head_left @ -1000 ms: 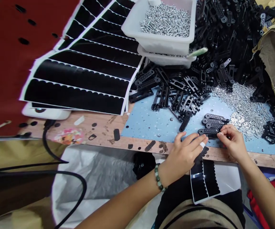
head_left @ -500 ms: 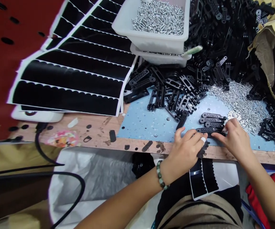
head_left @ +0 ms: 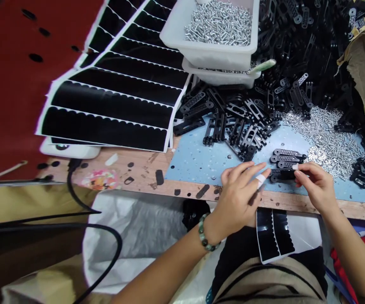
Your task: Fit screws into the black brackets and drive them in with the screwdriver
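Several black slotted plastic parts (head_left: 286, 158) lie side by side in a short row on the blue mat (head_left: 198, 164). My right hand (head_left: 317, 183) pinches a small smooth black sticker (head_left: 288, 174) over the front part, at the row's right end. At the left end is my left hand (head_left: 241, 192), its fingers stretched out and the index fingertip close to the front part; whether it touches is unclear. A white wrap covers one of its fingers. On my lap rests a sheet of black scalloped stickers (head_left: 276, 236).
A white tub (head_left: 214, 57) of screws stands stacked on another at the back. Large black sticker sheets (head_left: 113, 101) lie at left. Loose black parts (head_left: 239, 114), small screws (head_left: 334, 131) and a torn brown bag (head_left: 363, 71) surround the mat. A black cable (head_left: 113, 230) hangs at front left.
My left hand has drawn slightly back and left, fingers straighter. My right hand has turned, now pinching the sticker above the front part. The whole view has shifted a little.
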The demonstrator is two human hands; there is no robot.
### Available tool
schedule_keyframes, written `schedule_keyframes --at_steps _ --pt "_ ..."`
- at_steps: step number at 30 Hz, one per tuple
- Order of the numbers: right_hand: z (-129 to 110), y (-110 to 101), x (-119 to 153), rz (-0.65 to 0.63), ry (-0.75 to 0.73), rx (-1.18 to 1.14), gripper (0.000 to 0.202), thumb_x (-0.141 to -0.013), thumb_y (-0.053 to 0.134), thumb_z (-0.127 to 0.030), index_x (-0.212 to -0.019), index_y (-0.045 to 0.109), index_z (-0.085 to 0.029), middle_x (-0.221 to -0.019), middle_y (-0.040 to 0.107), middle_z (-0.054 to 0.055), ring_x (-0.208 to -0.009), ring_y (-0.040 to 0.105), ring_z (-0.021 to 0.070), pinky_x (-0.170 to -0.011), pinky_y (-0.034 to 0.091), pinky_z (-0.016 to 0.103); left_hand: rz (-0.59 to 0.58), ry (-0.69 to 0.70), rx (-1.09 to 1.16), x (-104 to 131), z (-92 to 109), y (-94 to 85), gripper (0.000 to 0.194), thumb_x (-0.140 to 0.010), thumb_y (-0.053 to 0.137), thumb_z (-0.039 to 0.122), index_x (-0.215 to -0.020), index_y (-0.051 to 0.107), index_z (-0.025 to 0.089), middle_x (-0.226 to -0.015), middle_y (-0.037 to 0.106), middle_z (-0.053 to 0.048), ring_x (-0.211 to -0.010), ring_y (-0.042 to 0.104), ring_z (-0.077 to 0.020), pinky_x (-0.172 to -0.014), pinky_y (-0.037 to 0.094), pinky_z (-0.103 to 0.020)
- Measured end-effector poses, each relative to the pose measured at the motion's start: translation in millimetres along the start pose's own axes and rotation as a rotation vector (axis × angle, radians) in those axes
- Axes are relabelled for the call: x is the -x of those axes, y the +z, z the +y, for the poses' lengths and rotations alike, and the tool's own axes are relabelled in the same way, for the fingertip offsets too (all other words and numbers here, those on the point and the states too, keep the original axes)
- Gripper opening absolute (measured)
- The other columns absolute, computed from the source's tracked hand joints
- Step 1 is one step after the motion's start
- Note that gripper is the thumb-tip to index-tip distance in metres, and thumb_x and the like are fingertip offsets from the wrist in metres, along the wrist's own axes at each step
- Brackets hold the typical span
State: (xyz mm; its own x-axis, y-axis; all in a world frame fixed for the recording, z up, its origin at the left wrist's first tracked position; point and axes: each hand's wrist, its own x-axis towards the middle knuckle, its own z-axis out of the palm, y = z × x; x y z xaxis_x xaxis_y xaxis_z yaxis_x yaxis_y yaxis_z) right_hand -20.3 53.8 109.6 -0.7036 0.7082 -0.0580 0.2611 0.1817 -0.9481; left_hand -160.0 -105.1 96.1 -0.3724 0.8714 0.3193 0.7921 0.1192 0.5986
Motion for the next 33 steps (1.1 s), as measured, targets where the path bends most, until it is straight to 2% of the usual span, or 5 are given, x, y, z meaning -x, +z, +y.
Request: schedule_keyframes --at_steps 6,12,21,29,33 --pt "16 14 -10 -0.025 0.077 0.073 0.015 -0.082 0.061 -0.034 -0.082 0.068 -0.021 -0.077 0.060 0.002 -0.061 0.059 0.0130 -0.053 0.052 0.028 -0.115 0.106 -0.172 4 -4 12.4 0.036 -0.086 0.053 0.015 -0.121 0.058 0.017 -0.123 0.064 -0.007 -0.112 0.052 -0.0276 -0.101 0.022 -0.052" --pt "23 16 -10 -0.015 0.031 0.193 0.015 -0.082 0.060 -0.034 -0.082 0.069 -0.021 -0.077 0.063 0.002 -0.064 0.059 0.0140 -0.055 0.049 0.027 -0.124 0.112 -0.190 6 -6 12.9 0.044 -0.080 0.050 0.006 -0.122 0.057 0.017 -0.124 0.064 -0.007 -0.109 0.054 -0.0265 -0.100 0.022 -0.050" --pt "16 17 -10 -0.009 -0.015 0.291 0.013 -0.082 0.058 -0.031 -0.079 0.067 -0.021 -0.073 0.063 0.002 -0.062 0.056 0.0141 -0.057 0.047 0.028 -0.150 0.104 -0.175 -4 -2 12.1 0.051 -0.078 0.043 0.000 -0.123 0.058 0.018 -0.115 0.067 -0.008 -0.103 0.056 -0.0245 -0.101 0.025 -0.051" --pt "22 16 -11 0.005 0.056 0.237 0.014 -0.080 0.061 -0.033 -0.081 0.067 -0.021 -0.069 0.062 0.001 -0.059 0.057 0.0140 -0.055 0.047 0.028 -0.167 0.119 -0.197 -5 -2 11.5 0.047 -0.080 0.045 0.002 -0.122 0.058 0.017 -0.115 0.067 -0.008 -0.105 0.055 -0.0244 -0.103 0.024 -0.052" --pt "23 17 -10 -0.001 0.138 0.098 0.015 -0.080 0.062 -0.036 -0.082 0.066 -0.021 -0.067 0.061 0.000 -0.054 0.056 0.0130 -0.052 0.047 0.027 -0.143 0.121 -0.152 0 -6 14.1 0.053 -0.077 0.042 -0.001 -0.125 0.056 0.018 -0.121 0.065 -0.008 -0.110 0.055 -0.0228 -0.101 0.026 -0.048"
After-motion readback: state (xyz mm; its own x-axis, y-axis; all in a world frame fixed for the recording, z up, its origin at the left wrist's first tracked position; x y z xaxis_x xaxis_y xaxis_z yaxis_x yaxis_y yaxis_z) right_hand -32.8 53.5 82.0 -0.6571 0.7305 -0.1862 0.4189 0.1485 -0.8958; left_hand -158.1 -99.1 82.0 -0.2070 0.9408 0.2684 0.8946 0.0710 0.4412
